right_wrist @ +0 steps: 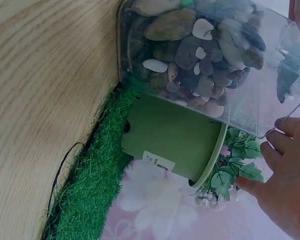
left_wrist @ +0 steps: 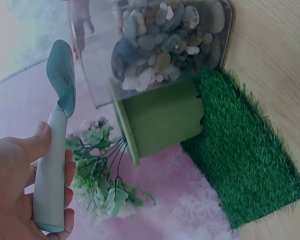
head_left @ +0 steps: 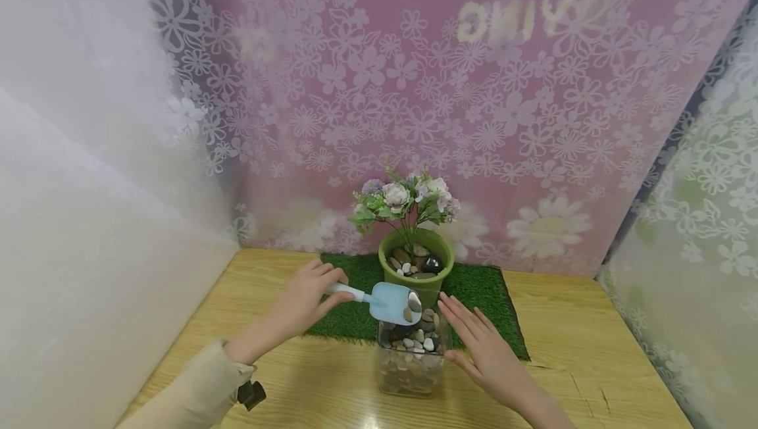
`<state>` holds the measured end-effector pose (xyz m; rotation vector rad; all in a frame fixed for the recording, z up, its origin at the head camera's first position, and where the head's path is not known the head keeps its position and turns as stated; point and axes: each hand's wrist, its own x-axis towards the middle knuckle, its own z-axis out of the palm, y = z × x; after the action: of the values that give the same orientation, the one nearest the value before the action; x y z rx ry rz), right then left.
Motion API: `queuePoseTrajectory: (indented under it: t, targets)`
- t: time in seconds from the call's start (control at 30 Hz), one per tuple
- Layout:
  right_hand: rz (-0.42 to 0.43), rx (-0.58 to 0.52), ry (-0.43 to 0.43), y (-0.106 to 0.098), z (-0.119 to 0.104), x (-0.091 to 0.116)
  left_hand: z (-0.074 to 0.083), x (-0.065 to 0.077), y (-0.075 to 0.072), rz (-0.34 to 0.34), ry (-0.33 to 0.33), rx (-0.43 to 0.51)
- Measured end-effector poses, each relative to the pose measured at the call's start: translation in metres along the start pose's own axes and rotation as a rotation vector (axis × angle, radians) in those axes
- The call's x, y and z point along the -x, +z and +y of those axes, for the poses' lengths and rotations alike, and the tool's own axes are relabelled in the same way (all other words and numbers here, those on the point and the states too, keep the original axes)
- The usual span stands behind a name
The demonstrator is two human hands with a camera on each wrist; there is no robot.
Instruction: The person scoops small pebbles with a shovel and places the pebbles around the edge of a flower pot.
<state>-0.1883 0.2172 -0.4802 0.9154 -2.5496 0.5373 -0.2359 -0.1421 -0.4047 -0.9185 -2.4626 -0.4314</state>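
Scoop [head_left: 389, 302] bearing stones [head_left: 414, 304] is gripped by the curled left hand [head_left: 310, 294], while the right hand [head_left: 484, 349], fingers nearly straight, touches the clear container [head_left: 411, 371] just to its left

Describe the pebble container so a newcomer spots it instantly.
On the wooden table, find the green turf mat. By its near edge, in front of the green pot, stands the pebble container; unlike the opaque pot, its walls are see-through.
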Motion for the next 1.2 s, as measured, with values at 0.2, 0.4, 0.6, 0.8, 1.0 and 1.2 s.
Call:
queuePoseTrajectory:
  t: [0.2,0.4,0.6,0.8,1.0,1.2]
  targets:
    - [-0.005,-0.008,-0.002,0.000,0.000,0.000,-0.009,-0.004,-0.004,0.028,-0.026,-0.005]
    - [-0.011,0.000,0.009,0.002,0.001,0.002,-0.016,-0.007,-0.009,0.029,-0.048,-0.014]
    - [-0.012,-0.007,0.013,0.002,0.001,0.003,-0.023,-0.016,-0.007,0.008,-0.104,-0.019]
    - [-0.010,-0.021,0.010,0.003,0.002,0.003,-0.029,-0.029,0.001,0.000,-0.124,-0.032]
    - [-0.004,-0.032,0.007,0.003,0.001,0.003,-0.034,-0.048,0.016,-0.012,-0.130,-0.059]
    - [-0.009,-0.035,0.012,0.003,0.001,0.002,-0.038,-0.068,0.030,-0.012,-0.141,-0.019]
